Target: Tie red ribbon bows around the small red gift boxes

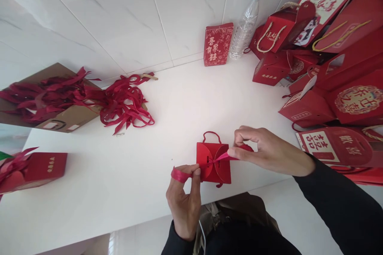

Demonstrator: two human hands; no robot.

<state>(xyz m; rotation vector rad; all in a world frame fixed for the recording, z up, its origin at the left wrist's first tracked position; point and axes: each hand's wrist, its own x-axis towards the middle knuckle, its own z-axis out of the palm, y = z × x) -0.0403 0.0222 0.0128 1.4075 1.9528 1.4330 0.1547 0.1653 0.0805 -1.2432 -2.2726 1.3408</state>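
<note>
A small red box point(223, 173) with a cord handle lies on the white table point(179, 107), near its front edge. Across the middle of its rounded flaps runs a red ribbon point(226, 156), crossed or knotted at the centre. My left hand point(184, 199) pinches one end at the box's left side, with ribbon looped over a finger. At the right, my right hand point(260, 149) pinches the other end between thumb and fingers, a little above the table.
Red ribbons point(127, 101) spill from a cardboard box point(80, 117) at the left. A red carton point(218, 44) and a plastic bottle point(245, 24) stand by the wall. Red gift boxes point(356, 103) pile up at the right; another red box point(44, 169) sits at the far left.
</note>
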